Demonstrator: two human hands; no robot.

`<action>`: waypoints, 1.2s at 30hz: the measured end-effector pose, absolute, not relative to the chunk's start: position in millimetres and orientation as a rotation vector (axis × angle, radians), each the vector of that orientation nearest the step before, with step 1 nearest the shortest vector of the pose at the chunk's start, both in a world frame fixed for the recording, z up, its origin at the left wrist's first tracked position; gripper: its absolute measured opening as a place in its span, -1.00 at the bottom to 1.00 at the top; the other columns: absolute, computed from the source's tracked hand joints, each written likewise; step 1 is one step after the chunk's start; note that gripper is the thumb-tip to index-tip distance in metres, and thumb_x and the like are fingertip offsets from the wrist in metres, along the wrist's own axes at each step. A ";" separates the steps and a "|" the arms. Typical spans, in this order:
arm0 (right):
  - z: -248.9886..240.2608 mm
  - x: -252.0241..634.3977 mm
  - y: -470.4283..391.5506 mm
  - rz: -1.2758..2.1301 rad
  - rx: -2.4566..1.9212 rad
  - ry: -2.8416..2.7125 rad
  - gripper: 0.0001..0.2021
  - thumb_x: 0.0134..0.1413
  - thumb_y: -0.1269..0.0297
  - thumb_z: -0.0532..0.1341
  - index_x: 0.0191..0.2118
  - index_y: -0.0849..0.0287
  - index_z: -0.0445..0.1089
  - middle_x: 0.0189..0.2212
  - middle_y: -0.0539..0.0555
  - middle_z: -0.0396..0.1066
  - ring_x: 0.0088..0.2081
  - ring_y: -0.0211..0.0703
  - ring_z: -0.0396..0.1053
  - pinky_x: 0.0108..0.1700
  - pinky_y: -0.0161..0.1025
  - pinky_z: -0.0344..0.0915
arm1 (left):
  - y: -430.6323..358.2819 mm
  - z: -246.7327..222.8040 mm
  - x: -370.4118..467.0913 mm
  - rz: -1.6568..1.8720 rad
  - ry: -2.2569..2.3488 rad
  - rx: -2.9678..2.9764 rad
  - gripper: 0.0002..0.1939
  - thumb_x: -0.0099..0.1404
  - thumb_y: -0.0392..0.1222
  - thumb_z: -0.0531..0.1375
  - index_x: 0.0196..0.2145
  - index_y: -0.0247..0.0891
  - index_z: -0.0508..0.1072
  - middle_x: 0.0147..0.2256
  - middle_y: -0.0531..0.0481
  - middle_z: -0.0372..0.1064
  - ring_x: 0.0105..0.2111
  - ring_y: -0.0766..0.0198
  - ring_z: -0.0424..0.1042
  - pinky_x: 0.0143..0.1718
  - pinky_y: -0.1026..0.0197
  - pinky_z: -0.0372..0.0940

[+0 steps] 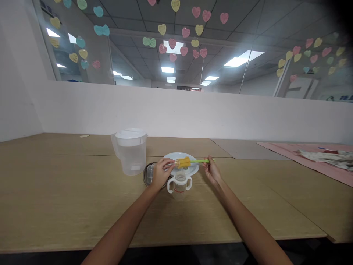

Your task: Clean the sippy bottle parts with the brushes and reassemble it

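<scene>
My right hand (211,171) is closed round the thin green handle of a bottle brush (183,162) with a yellow head, held level above a white plate (179,154). At the brush's left end, my left hand (162,173) pinches a small clear piece, perhaps a bottle nipple; the fingers partly hide it. Below and in front of the brush, an uncapped clear baby bottle (180,187) with two white handles and red lettering stands upright. Beside my left hand, a clear cup-shaped cover (150,172) sits in a round metal dish (145,179), which my hand partly covers.
A lidded clear plastic pitcher (133,158) with liquid in it stands at the back left of the wooden table (82,198). On the far right lies a pink cloth (286,156) with a crumpled pale cloth (325,159) on top. A white wall (176,114) runs behind the table.
</scene>
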State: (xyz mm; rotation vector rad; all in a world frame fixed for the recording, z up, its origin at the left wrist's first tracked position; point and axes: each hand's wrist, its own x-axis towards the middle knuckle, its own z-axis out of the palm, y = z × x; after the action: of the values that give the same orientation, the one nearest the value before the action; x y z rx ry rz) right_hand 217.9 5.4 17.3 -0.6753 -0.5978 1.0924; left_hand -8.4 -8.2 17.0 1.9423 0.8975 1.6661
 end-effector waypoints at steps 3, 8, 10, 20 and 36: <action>18.6 217.1 3.8 1.116 -0.677 -0.580 -0.81 0.04 0.28 0.14 -0.53 0.24 0.28 -0.75 -0.07 0.31 -0.72 -0.43 0.28 -0.62 -0.57 0.32 | -6.6 14.4 -8.4 1.644 0.900 1.916 -0.83 0.10 -0.16 0.16 -0.34 -0.24 0.43 -0.30 -0.03 0.38 -0.30 0.31 0.42 -0.28 0.26 0.38; 21.0 215.4 1.7 1.134 -0.678 -0.609 -0.82 0.02 0.29 0.16 -0.51 0.25 0.27 -0.73 -0.05 0.34 -0.70 -0.41 0.31 -0.59 -0.55 0.35 | -6.0 12.1 -7.2 1.602 0.885 1.838 -0.84 0.06 -0.17 0.19 -0.37 -0.28 0.43 -0.32 -0.03 0.43 -0.34 0.31 0.44 -0.27 0.26 0.37; 21.0 214.5 1.4 1.143 -0.675 -0.604 -0.82 0.02 0.29 0.16 -0.52 0.25 0.26 -0.73 -0.05 0.33 -0.70 -0.41 0.31 -0.58 -0.56 0.35 | -8.6 13.8 -6.1 1.607 0.893 1.812 -0.83 0.05 -0.16 0.20 -0.38 -0.28 0.43 -0.31 -0.04 0.44 -0.34 0.31 0.45 -0.27 0.27 0.38; 19.4 207.5 -1.0 1.108 -0.700 -0.604 -0.82 0.01 0.27 0.17 -0.52 0.24 0.26 -0.73 -0.07 0.31 -0.69 -0.42 0.30 -0.55 -0.54 0.36 | -15.8 20.1 -4.7 1.612 0.948 1.763 -0.77 0.03 -0.14 0.21 -0.33 -0.28 0.47 -0.33 -0.06 0.47 -0.35 0.26 0.46 -0.29 0.24 0.40; 21.2 214.3 2.2 1.028 -0.730 -0.636 -0.75 0.04 0.16 0.09 -0.53 0.21 0.24 -0.78 -0.09 0.24 -0.73 -0.38 0.23 -0.64 -0.45 0.28 | -12.8 20.7 -4.3 1.567 1.031 1.881 -0.78 0.06 -0.10 0.18 -0.33 -0.24 0.47 -0.31 -0.03 0.47 -0.36 0.26 0.45 -0.33 0.24 0.37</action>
State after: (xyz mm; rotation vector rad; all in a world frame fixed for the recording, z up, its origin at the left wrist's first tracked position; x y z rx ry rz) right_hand 214.3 2.2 21.2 -0.7300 -0.6361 1.0279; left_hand -4.3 -12.8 20.7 1.8815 1.0309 1.5675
